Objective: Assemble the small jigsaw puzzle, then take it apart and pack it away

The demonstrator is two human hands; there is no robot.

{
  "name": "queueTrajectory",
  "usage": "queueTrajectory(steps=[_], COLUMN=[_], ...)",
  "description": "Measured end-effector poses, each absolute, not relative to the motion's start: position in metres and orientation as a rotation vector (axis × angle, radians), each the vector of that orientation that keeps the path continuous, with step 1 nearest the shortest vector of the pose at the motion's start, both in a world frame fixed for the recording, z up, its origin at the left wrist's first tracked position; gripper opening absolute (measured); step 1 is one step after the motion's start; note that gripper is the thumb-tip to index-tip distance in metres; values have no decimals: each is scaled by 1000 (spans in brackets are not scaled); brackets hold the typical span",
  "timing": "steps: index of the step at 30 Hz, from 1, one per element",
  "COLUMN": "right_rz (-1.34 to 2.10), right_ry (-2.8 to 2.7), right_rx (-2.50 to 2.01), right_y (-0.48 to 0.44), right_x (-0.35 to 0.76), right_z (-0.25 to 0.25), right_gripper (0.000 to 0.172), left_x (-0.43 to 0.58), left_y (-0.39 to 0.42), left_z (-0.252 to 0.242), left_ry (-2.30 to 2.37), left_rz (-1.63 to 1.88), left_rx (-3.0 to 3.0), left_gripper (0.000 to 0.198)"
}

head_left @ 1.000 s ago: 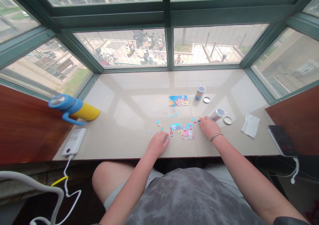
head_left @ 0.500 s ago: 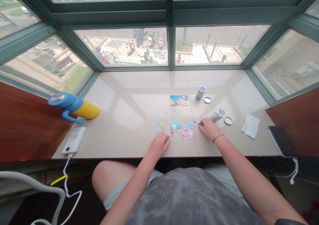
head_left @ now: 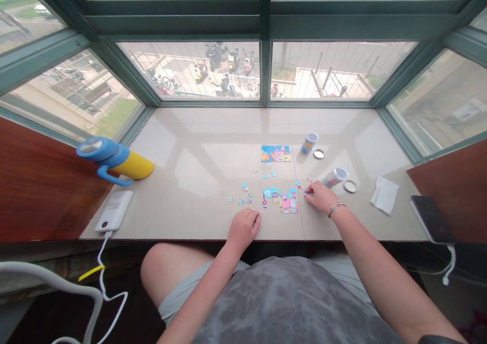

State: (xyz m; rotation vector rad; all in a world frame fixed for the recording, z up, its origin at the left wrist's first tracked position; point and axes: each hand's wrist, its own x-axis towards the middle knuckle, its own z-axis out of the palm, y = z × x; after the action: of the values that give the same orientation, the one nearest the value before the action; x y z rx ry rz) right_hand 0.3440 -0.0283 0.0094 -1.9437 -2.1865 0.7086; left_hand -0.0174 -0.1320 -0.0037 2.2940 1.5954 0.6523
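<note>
The half-built puzzle (head_left: pixel 282 201) lies flat on the bench (head_left: pixel 198 161), near its front edge. The right hand (head_left: pixel 321 197) rests just to the right of the half-built puzzle, with a bracelet on its wrist. Its fingers (head_left: pixel 309 190) are drawn together on a small blue puzzle piece (head_left: pixel 305 192) that touches or nearly touches the puzzle's right edge. Whether the piece is lifted or pressed flat is too small to tell.

The left hand (head_left: pixel 244 227) sits in front and to the left of the half-built puzzle. Its fingers are curled under in a loose fist on the bench, and nothing shows in them.

Loose pieces (head_left: pixel 246 196) are scattered just left of the half-built puzzle, with a few more behind it. Farther behind lies a finished puzzle (head_left: pixel 276 153). An upright tube (head_left: pixel 309 143) and its lid (head_left: pixel 318 153) stand behind and to the right. A tipped tube (head_left: pixel 335 176) lies to the right, past the right hand, and beyond it a tissue (head_left: pixel 384 195) and a phone (head_left: pixel 430 212). Far to the left are a power bank (head_left: pixel 114 211) and a blue and yellow torch (head_left: pixel 114 160).

The piece looks like thin card, very light and fairly stiff, though its tabs would bend. On the glossy bench it would likely skid rather than lift. A pinch across its two opposite edges, or sliding it flat under one fingertip, seems the surest hold.
</note>
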Motion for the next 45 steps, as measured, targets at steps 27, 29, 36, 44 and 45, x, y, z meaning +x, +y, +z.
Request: queueTrajectory(steps=[27,29,36,44,45], right_rz=[1126,1114,1065,1028,1024], right_ry=[-1920,-1921,-1937,-1920,-1921], right_rx=[-1733,-1733,-1828,-1845,-1849], right_y=[-81,-79,-80,-81,-81], right_x=[186,183,173,171,171], right_z=[19,20,19,16,16], right_gripper=[6,6,10,8,8], left_x=[-17,-17,-17,-17,-17], left_y=[-135,-135,-134,-135,-135], left_z=[-3,-2,0,4,5], left_ry=[1645,1643,1635,1577,1570], left_rz=[634,632,631,540,530], left_rx=[2311,2317,2312,2371,2379], left_gripper=[15,16,17,29,31])
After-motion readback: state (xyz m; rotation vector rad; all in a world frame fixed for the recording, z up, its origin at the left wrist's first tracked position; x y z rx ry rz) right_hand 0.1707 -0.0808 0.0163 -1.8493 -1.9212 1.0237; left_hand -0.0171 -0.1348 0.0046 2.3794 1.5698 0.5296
